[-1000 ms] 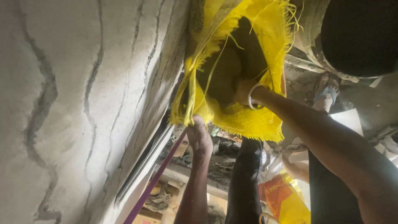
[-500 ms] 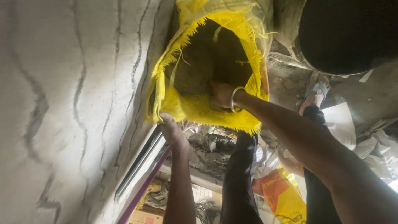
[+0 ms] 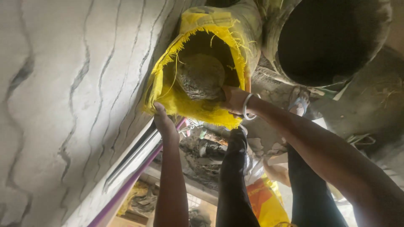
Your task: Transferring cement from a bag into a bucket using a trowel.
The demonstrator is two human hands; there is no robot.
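Closest in, two bare forearms reach forward from the wearer. The left hand (image 3: pixel 165 122) pinches the frayed lower lip of a yellow woven plastic sack (image 3: pixel 168 90), fingers closed on the fabric and holding the mouth open. The right hand (image 3: pixel 233 100), with a pale bangle (image 3: pixel 247 107) at the wrist, is pushed into that mouth and pressed against a grey, mud-caked lump (image 3: pixel 201 75) lying just inside; its fingers are hidden behind the lump and the sack's edge, so I cannot tell whether they clutch it or only push.

This looks like the loading step: one lump at the sack's mouth, one sack held wide. By my reading, the next move calls for the left hand keeping the rim taut while the right works the lump deeper.

Below the arms, dark trouser legs (image 3: pixel 233 180) and an orange and yellow bag (image 3: pixel 263 201) on littered ground. Farther off, one big dark round tub (image 3: pixel 328 40) beside the sack, and a white veined stone slab (image 3: pixel 63 96) filling the left edge.
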